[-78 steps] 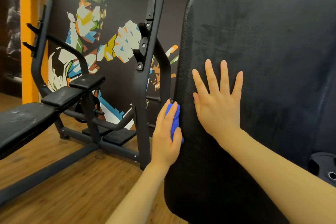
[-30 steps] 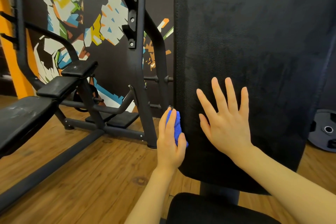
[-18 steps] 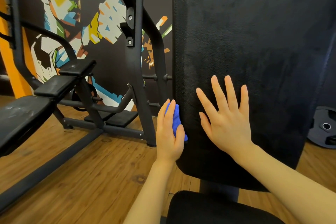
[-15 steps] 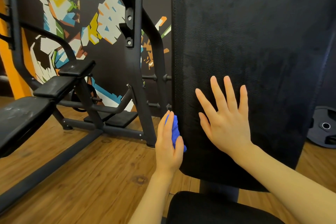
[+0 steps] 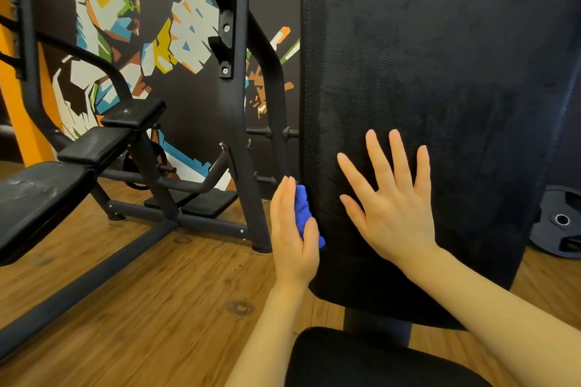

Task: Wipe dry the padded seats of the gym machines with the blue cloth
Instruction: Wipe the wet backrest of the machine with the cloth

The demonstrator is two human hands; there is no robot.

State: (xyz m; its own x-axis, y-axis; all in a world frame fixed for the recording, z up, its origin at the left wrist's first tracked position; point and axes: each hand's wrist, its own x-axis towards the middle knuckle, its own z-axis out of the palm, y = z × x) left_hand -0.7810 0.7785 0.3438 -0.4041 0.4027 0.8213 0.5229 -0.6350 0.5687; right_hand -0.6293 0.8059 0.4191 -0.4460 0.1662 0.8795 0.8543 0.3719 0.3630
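A tall black upright back pad [image 5: 440,72] fills the right half of the head view. My left hand [image 5: 290,239] holds the bunched blue cloth [image 5: 302,210] between thumb and straight fingers and presses it against the pad's left side edge, low down. Flat on the pad's front face lies my right hand [image 5: 390,207], fingers spread, a little to the right of the cloth. Below the pad, the black seat cushion [image 5: 361,358] shows at the bottom edge of the view.
A black flat bench [image 5: 37,198] with smaller pads stands at the left. Its black rack upright [image 5: 239,104] rises just left of my left hand. A weight plate [image 5: 562,223] lies on the wooden floor [image 5: 157,292] at the right. A painted mural covers the dark wall behind.
My view has dropped from the pad's upper part to its lower part. My left hand has slid the cloth down, then slightly up along the pad's left edge. The right hand stays flat on the pad.
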